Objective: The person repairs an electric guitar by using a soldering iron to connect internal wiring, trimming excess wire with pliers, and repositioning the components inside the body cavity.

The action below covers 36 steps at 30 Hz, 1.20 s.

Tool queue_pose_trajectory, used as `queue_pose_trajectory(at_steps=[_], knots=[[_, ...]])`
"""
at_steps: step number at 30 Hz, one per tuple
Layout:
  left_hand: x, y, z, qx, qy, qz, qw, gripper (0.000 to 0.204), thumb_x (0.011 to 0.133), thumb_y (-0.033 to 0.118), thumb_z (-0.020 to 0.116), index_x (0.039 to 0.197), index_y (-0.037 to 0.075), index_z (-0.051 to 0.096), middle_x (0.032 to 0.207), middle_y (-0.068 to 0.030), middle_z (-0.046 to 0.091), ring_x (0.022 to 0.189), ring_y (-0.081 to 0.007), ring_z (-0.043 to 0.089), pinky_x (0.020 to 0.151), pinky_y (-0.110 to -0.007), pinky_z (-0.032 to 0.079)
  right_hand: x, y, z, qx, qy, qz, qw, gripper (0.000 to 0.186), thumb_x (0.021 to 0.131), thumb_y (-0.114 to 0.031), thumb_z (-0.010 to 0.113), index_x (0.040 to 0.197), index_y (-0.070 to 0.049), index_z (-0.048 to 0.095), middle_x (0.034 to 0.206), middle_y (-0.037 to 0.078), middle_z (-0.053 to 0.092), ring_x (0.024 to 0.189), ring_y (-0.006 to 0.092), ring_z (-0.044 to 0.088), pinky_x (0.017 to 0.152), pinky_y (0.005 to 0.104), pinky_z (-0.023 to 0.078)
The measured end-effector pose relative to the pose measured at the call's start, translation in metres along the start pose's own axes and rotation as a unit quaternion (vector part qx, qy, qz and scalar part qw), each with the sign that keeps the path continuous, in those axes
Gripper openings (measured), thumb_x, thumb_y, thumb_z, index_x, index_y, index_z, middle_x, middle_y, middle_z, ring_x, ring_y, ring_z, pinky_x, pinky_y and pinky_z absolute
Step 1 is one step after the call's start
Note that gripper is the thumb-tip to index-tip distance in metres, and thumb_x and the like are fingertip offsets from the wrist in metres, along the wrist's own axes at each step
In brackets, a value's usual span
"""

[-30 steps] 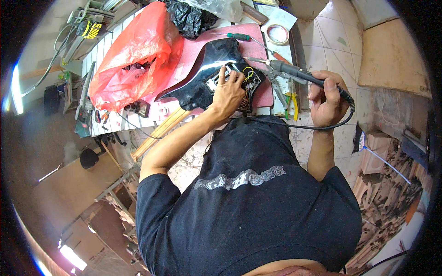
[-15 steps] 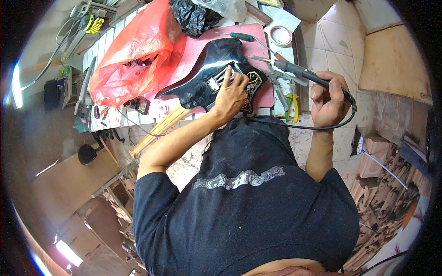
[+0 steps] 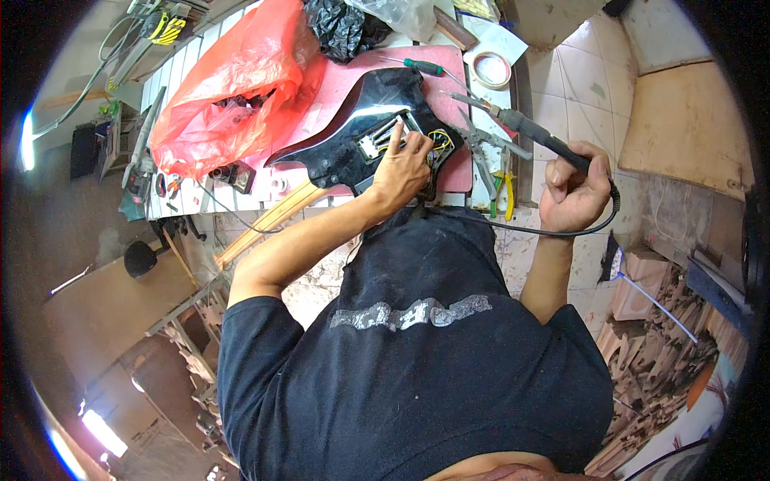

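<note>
On the left, a translucent red plastic bag stands bulging on the white slatted desk, its mouth gaping around dark contents too shadowed to identify. Near its lower edge, a pale wooden strip slants past the desk's front edge. A crumpled black plastic bag lies at the far side.

At the middle, a glossy black electric guitar body lies on a pink mat, its cavity open and showing yellow wires. The person's left hand rests palm down on it, index finger stretched over the pickup area and the others bent; the thumb is hidden, so one cannot tell whether it pinches anything.

A green-handled screwdriver lies beyond the body. To the right are grey metal pliers, a yellow-and-green-handled tool and a roll of tape.

Farther right, the right hand grips a soldering iron by its dark handle, the tip pointing left, near the guitar body. A black cable loops below that hand.
</note>
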<state>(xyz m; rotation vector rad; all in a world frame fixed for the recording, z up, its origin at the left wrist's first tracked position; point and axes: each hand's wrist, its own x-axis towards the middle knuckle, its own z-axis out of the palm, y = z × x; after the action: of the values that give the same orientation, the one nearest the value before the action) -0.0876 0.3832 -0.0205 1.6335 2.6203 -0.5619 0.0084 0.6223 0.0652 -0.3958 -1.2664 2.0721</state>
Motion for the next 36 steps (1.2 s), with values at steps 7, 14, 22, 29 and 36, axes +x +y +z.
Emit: queue_pose_trajectory(at_steps=[7, 14, 22, 29, 36], knots=[[0.000, 0.005, 0.005, 0.020, 0.025, -0.019, 0.999, 0.023, 0.083, 0.026, 0.062, 0.091, 0.012, 0.080, 0.118, -0.0069, 0.054, 0.117, -0.0247, 0.050, 0.120, -0.058, 0.021, 0.000, 0.001, 0.002, 0.028, -0.002, 0.009, 1.000, 0.045, 0.098, -0.039, 0.054, 0.096, 0.004, 0.064, 0.055, 0.008, 0.050, 0.041, 0.0119, 0.033, 0.043, 0.0271, 0.029], [-0.003, 0.003, 0.008, 0.013, 0.027, -0.016, 0.999, 0.022, 0.084, 0.027, 0.061, 0.089, 0.014, 0.079, 0.117, -0.0068, 0.054, 0.116, -0.0241, 0.050, 0.119, -0.056, 0.022, 0.000, 0.001, 0.002, 0.061, -0.027, 0.015, 0.998, 0.046, 0.099, -0.041, 0.052, 0.098, 0.004, 0.064, 0.054, 0.007, 0.049, 0.041, 0.0118, 0.031, 0.044, 0.0275, 0.028], [-0.007, -0.010, 0.010, -0.048, 0.037, 0.034, 0.998, 0.020, 0.085, 0.026, 0.062, 0.085, 0.015, 0.079, 0.123, -0.0048, 0.055, 0.122, -0.0240, 0.050, 0.119, -0.057, 0.021, -0.001, 0.002, 0.004, 0.071, -0.037, 0.026, 0.996, 0.046, 0.102, -0.040, 0.048, 0.099, 0.003, 0.064, 0.055, 0.006, 0.050, 0.041, 0.0113, 0.031, 0.044, 0.0270, 0.028], [-0.001, -0.023, 0.003, -0.125, 0.021, 0.000, 0.992, 0.018, 0.085, 0.021, 0.063, 0.082, 0.016, 0.079, 0.115, -0.0045, 0.058, 0.119, -0.0240, 0.054, 0.119, -0.058, 0.025, 0.000, 0.000, 0.003, 0.071, -0.028, 0.038, 0.996, 0.047, 0.102, -0.041, 0.048, 0.098, 0.004, 0.064, 0.055, 0.006, 0.049, 0.042, 0.0115, 0.032, 0.045, 0.0270, 0.028], [-0.001, -0.023, 0.010, -0.130, 0.028, -0.001, 0.991, 0.016, 0.084, 0.022, 0.065, 0.084, 0.015, 0.079, 0.119, -0.0058, 0.057, 0.115, -0.0255, 0.054, 0.115, -0.061, 0.027, -0.001, -0.001, 0.005, 0.044, -0.015, 0.036, 0.998, 0.047, 0.100, -0.040, 0.052, 0.097, 0.005, 0.066, 0.056, 0.006, 0.050, 0.043, 0.0116, 0.035, 0.045, 0.0267, 0.030]])
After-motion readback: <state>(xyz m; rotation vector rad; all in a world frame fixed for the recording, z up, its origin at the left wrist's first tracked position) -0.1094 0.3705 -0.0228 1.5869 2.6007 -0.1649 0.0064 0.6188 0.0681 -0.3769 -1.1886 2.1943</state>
